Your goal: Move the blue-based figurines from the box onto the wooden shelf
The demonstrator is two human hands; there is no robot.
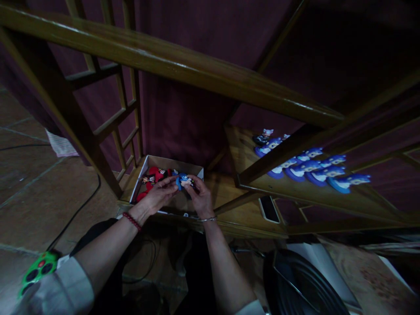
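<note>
Between my two hands is a small blue figurine (pixel 185 180), held above a shallow open cardboard box (pixel 134 192). The fingers of my left hand (pixel 160 193) close on its blue base from the left. On the other side, the fingers of my right hand (pixel 199 196) pinch the figure's upper part. Several red figurines (pixel 152 177) lie in the left part of the box. Part of another blue piece shows behind the held figurine, too covered to make out.
Several blue and white figurines (pixel 297 169) stand on a raised wooden shelf (pixel 243 148) at right. A phone-like dark device (pixel 269 209) lies on the lower board. A wooden rail (pixel 170 63) crosses above my hands. A green power strip (pixel 39 269) and a black ribbed object (pixel 305 284) are low down.
</note>
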